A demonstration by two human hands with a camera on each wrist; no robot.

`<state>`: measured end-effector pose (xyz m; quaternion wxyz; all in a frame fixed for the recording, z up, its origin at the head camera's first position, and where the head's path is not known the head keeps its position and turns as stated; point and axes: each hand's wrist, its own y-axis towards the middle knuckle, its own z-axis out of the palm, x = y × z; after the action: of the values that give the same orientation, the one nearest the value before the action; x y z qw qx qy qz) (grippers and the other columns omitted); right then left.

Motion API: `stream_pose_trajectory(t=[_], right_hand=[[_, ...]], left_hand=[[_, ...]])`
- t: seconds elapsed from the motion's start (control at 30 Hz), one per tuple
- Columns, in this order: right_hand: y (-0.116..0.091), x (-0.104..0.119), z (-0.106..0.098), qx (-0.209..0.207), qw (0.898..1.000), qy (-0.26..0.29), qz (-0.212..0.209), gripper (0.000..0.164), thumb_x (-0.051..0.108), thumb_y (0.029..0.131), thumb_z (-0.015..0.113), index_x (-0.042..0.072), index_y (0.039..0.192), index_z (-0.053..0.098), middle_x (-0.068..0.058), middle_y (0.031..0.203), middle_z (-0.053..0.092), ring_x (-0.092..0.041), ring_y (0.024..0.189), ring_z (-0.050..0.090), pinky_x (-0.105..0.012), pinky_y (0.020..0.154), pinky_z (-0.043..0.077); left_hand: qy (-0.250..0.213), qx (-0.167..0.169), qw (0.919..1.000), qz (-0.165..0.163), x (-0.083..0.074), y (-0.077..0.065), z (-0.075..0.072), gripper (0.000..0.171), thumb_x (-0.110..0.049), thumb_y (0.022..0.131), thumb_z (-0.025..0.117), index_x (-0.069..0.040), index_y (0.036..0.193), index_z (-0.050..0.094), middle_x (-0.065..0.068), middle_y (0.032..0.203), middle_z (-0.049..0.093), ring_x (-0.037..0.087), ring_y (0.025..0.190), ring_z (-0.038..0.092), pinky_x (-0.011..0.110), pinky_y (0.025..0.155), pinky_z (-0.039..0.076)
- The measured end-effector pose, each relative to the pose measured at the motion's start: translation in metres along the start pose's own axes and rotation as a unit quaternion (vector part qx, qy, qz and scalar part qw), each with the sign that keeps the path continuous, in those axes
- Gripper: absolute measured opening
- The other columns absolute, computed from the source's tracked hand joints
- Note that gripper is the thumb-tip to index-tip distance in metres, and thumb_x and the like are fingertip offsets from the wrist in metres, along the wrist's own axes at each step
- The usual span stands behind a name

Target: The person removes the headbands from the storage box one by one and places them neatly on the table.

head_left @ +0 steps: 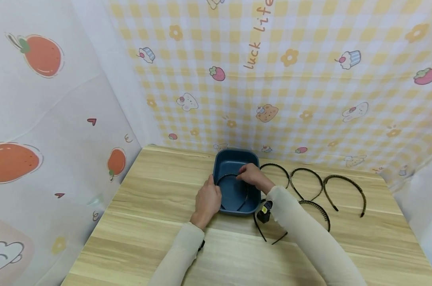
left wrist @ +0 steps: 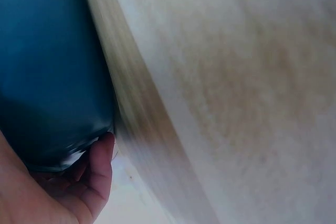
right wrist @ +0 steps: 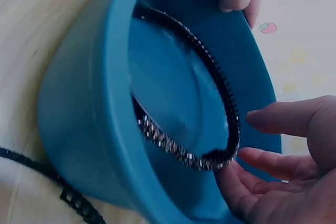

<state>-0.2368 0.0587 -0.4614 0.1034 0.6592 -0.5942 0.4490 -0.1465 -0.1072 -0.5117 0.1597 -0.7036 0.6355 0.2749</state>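
Note:
A deep blue plastic bin [head_left: 237,211] with rounded corners stands on the wooden table. My left hand [head_left: 208,197] grips its left wall at the rim; in the left wrist view, curled fingers [left wrist: 100,166] lie against the bin's outside. Inside the bin is a dark toothed headband [right wrist: 223,90] with a glittery stretch. My right hand [head_left: 253,174] reaches over the bin's right side. In the right wrist view its thumb and fingers are spread apart, with the fingertips [right wrist: 226,177] touching the headband's edge and the thumb clear of it.
Right of the bin, several more headbands lie on the table, among them one at the back [head_left: 306,170], one at the far right [head_left: 355,184] and one nearer me [head_left: 321,209]. The right sleeve passes over part of them. A patterned cloth [head_left: 237,99] hangs behind the table.

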Motion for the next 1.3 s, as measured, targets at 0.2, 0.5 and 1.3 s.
stream_pose_trajectory(t=[0.2, 0.5, 1.3], right_hand=[[-0.001, -0.003, -0.006, 0.0, 1.0, 0.008, -0.011, 0.018, 0.009, 0.092, 0.067, -0.001, 0.104, 0.075, -0.016, 0.113, 0.069, -0.023, 0.093, 0.064, -0.036, 0.083, 0.053], [-0.004, 0.0, -0.01, 0.014, 0.999, 0.017, -0.031, 0.024, 0.004, 0.088, 0.07, -0.005, 0.11, 0.072, -0.016, 0.111, 0.07, -0.017, 0.08, 0.064, -0.031, 0.07, 0.056], [-0.024, -0.008, -0.027, -0.012, 0.998, 0.013, -0.059, 0.03, 0.01, 0.091, 0.068, 0.002, 0.12, 0.07, -0.014, 0.107, 0.072, -0.02, 0.076, 0.068, -0.034, 0.071, 0.058]], left_hand=[[0.003, -0.005, 1.0, 0.002, 0.0, 0.001, 0.001, 0.044, -0.013, 0.101, 0.044, 0.005, 0.141, 0.046, 0.02, 0.11, 0.067, 0.027, 0.066, 0.064, 0.037, 0.052, 0.049], [0.008, 0.001, 1.0, -0.003, 0.0, 0.001, 0.002, 0.044, -0.013, 0.101, 0.045, 0.005, 0.141, 0.046, 0.02, 0.108, 0.066, 0.029, 0.068, 0.064, 0.04, 0.054, 0.05], [0.004, 0.005, 1.0, -0.002, 0.0, -0.001, 0.0, 0.045, -0.013, 0.101, 0.043, 0.005, 0.143, 0.045, 0.019, 0.11, 0.067, 0.023, 0.062, 0.06, 0.035, 0.051, 0.047]])
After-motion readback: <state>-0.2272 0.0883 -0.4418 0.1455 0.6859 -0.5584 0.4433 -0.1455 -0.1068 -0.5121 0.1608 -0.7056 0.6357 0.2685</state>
